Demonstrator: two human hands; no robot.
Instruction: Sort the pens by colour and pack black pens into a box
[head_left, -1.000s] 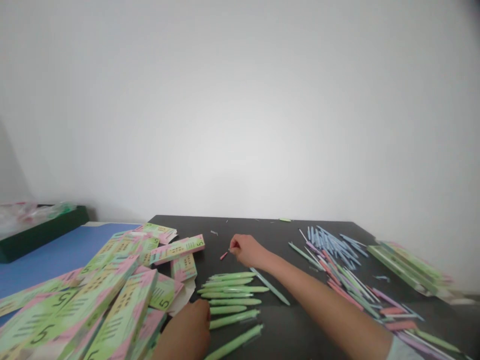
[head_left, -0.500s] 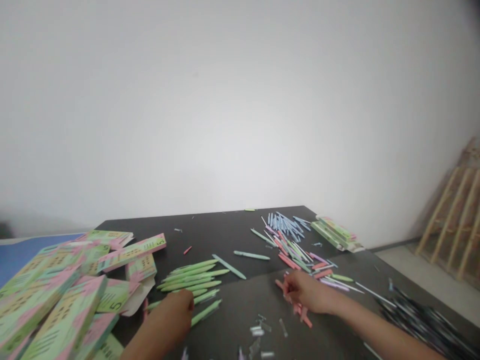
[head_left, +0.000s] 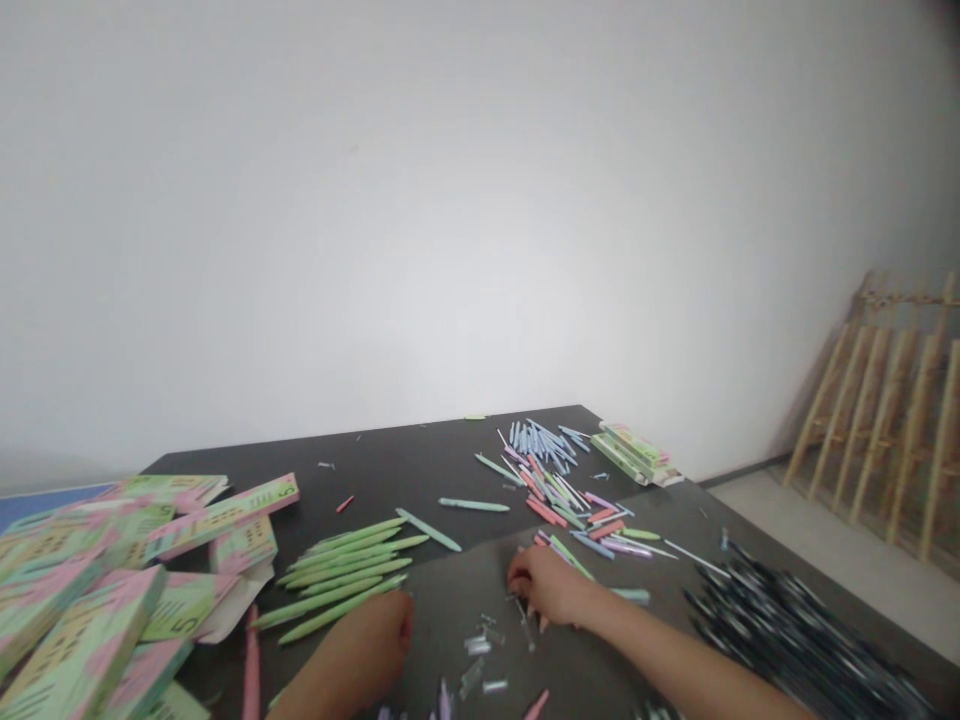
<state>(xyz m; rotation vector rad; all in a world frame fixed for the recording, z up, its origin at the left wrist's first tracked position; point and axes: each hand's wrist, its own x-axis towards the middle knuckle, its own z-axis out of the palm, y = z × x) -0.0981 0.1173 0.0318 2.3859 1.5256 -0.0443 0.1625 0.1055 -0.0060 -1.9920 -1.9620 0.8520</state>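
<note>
My right hand (head_left: 551, 587) rests on the dark table (head_left: 390, 465), fingers curled over small clear and pink pen parts (head_left: 487, 640); what it holds is hidden. My left hand (head_left: 371, 640) lies knuckles up beside a row of green pens (head_left: 341, 575), its fingers tucked under and out of sight. A mixed heap of pink, blue and green pens (head_left: 559, 490) lies beyond my right hand. A single teal pen (head_left: 474, 504) lies apart in the middle.
Green-and-pink flat boxes (head_left: 97, 580) pile up at the left. More such boxes (head_left: 630, 453) sit at the table's far right corner. A heap of dark pens (head_left: 780, 620) covers the near right. Wooden racks (head_left: 892, 420) lean on the wall.
My view swung to the right. My right hand drew back from the far pink piece, crossed to the pink pens, then came in to the small clear parts. My left hand stayed by the green pens.
</note>
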